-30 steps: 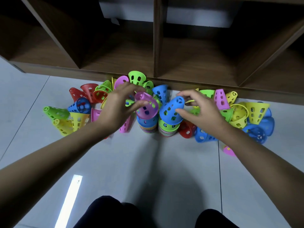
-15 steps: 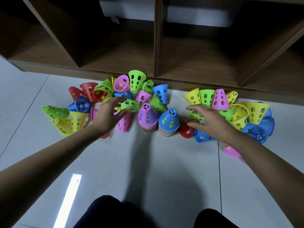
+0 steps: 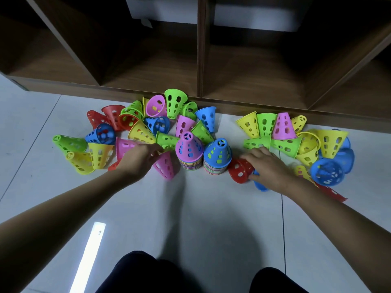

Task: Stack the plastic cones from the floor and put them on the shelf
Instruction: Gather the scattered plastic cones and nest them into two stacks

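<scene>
Two upright stacks of plastic cones stand side by side on the floor, one topped by a pink cone point(image 3: 189, 148), the other by a blue cone point(image 3: 218, 152). Several loose cones in red, green, yellow, blue and pink lie scattered around them. My left hand point(image 3: 138, 160) is closed around the narrow end of a pink cone point(image 3: 166, 168) lying left of the stacks. My right hand point(image 3: 267, 166) grips a red cone point(image 3: 240, 171) lying right of the stacks, with a blue cone point(image 3: 260, 185) under the palm. The wooden shelf point(image 3: 152, 79) stands behind the pile.
The shelf has open lower compartments split by an upright divider point(image 3: 201, 49). Loose cones crowd its front edge on both sides, including a green one point(image 3: 174, 102) and a yellow one point(image 3: 330, 142). My knees point(image 3: 148, 273) are at the bottom over white floor tiles.
Both hands set a pink and a blue cone on the two stacks, then dropped to the floor. The left now holds a pink cone, the right a red one.
</scene>
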